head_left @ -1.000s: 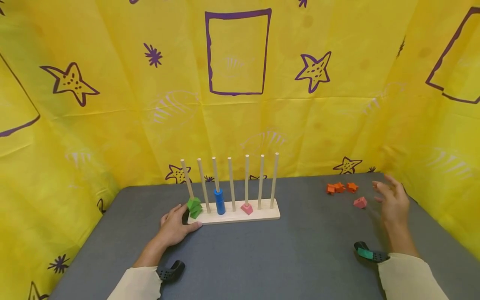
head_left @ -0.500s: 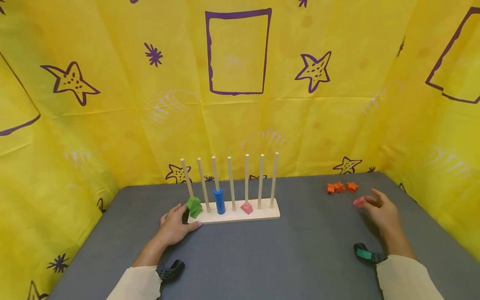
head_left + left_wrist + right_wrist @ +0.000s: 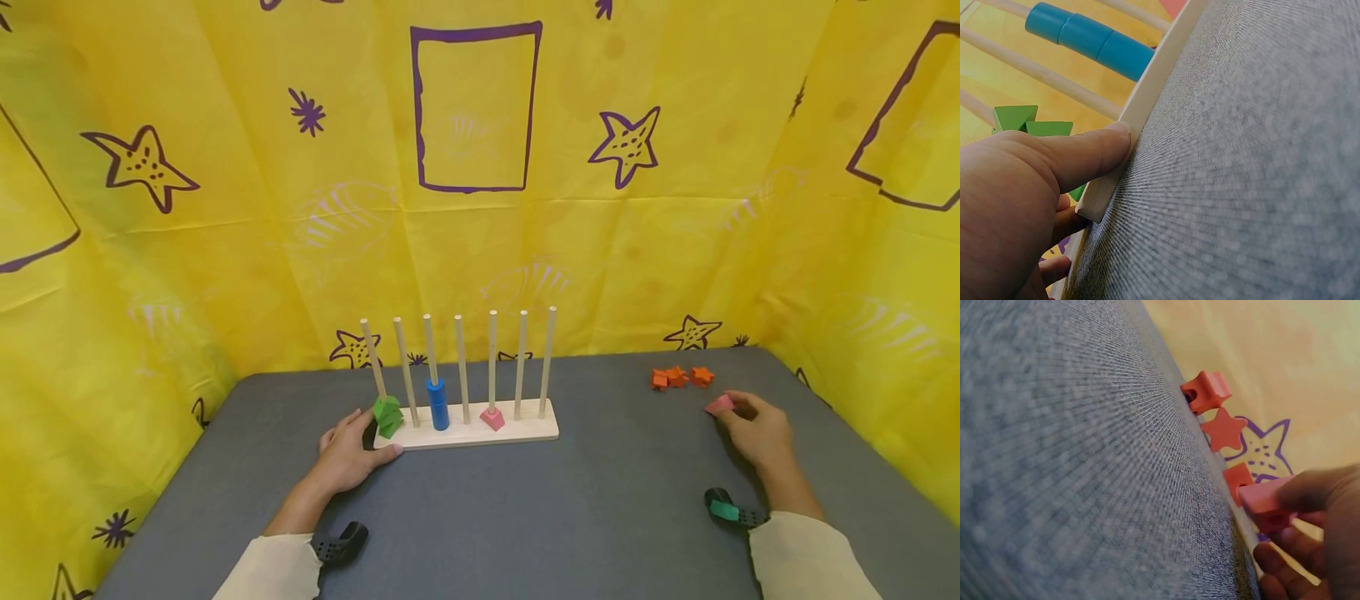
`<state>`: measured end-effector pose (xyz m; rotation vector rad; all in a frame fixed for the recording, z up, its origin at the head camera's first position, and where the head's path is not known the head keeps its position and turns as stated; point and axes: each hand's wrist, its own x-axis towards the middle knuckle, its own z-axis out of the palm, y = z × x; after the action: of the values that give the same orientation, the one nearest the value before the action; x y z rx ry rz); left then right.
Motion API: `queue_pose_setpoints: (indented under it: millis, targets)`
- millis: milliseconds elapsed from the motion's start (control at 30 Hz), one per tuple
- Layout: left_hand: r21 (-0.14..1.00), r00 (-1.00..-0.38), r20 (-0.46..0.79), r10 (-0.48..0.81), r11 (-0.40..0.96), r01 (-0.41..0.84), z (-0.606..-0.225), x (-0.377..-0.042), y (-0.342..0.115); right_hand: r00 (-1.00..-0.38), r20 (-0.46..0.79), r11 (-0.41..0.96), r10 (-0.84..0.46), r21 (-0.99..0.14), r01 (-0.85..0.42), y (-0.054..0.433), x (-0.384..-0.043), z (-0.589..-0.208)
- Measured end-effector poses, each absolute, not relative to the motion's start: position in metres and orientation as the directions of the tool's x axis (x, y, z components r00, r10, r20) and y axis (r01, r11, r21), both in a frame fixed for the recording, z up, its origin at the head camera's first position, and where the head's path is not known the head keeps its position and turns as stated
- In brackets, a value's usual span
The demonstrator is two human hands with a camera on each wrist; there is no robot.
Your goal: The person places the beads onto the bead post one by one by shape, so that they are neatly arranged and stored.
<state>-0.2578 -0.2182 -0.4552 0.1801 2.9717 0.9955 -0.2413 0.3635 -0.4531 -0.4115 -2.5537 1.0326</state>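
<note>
A wooden peg board (image 3: 517,430) with several upright pegs stands mid-table. Green triangular blocks (image 3: 388,417) are stacked on its leftmost peg, three blue cylinders (image 3: 438,406) sit on the third, and a pink block (image 3: 492,418) is at the foot of the fifth. My left hand (image 3: 351,454) grips the board's left end; its thumb (image 3: 1094,150) lies along the front edge in the left wrist view, other fingers partly hidden behind. At the right, my right hand (image 3: 761,429) pinches a second pink block (image 3: 1266,503) between thumb and fingers, close over the table.
Three orange star-shaped blocks (image 3: 677,377) lie near the table's back right, just beyond the right hand. The grey tabletop (image 3: 555,517) ends at a yellow patterned cloth (image 3: 480,242) hanging behind and at both sides. Each wrist wears a dark band.
My right hand has come down and left from beside the loose pink block and taken hold of it, turning it slightly. The left hand and peg board have stayed in place.
</note>
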Motion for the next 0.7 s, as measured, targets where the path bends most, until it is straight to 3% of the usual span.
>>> queue_pose_setpoints:
  millis: [200,433,700]
  targets:
    - [0.601,-0.993,0.035,0.109,0.792,0.108,-0.456,-0.258,-0.218,-0.846,0.240,0.561,0.476,-0.824,0.082,0.358,-0.242,-0.448]
    - [0.601,-0.994,0.031,0.107,0.793,0.104,-0.455,-0.257,-0.218,-0.807,0.271,0.554,0.525,-0.828,0.083,0.353,-0.242,-0.441]
    - [0.598,-0.993,0.035,0.111,0.794,0.110,-0.454,-0.258,-0.217,-0.778,0.349,0.493,0.523,-0.868,-0.058,0.342,-0.241,-0.418]
